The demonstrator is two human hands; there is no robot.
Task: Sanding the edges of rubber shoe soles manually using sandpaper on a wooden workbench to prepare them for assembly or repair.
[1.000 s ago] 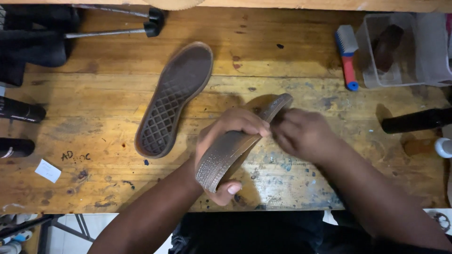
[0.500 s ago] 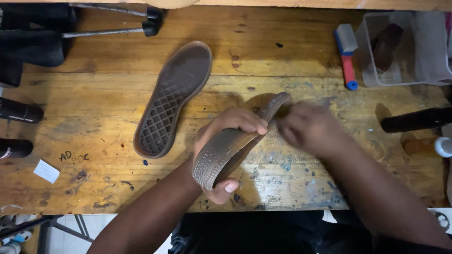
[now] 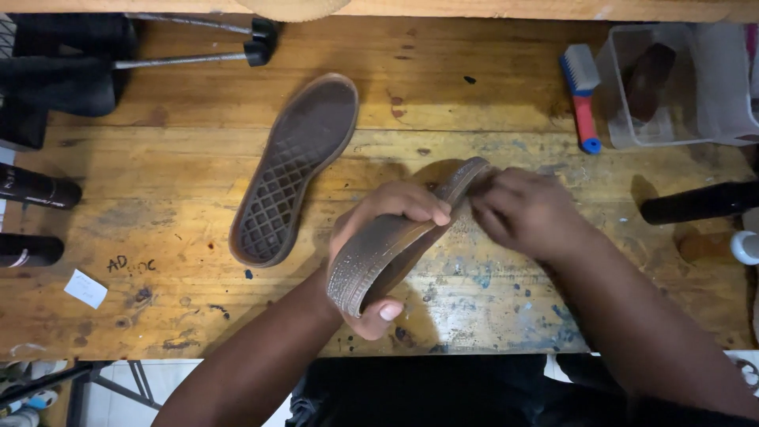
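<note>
My left hand [image 3: 379,237] grips a brown rubber shoe sole [image 3: 371,253] held on edge above the wooden workbench [image 3: 474,87], thumb under its near end and fingers over the top. At the sole's far tip, my right hand [image 3: 526,209] has its fingers curled and touching the rim. A second brown sole [image 3: 296,170] lies flat on the bench to the left, tread side up, apart from both hands.
A blue and red brush [image 3: 581,95] and a clear plastic tub [image 3: 680,79] sit at the back right. Black cylinders [image 3: 35,190] lie at the left edge, another black one [image 3: 700,202] at the right. Black metal tools [image 3: 190,57] rest back left.
My right hand has shifted slightly along the held sole's far tip. The left hand keeps the same grip, and the flat sole has not moved.
</note>
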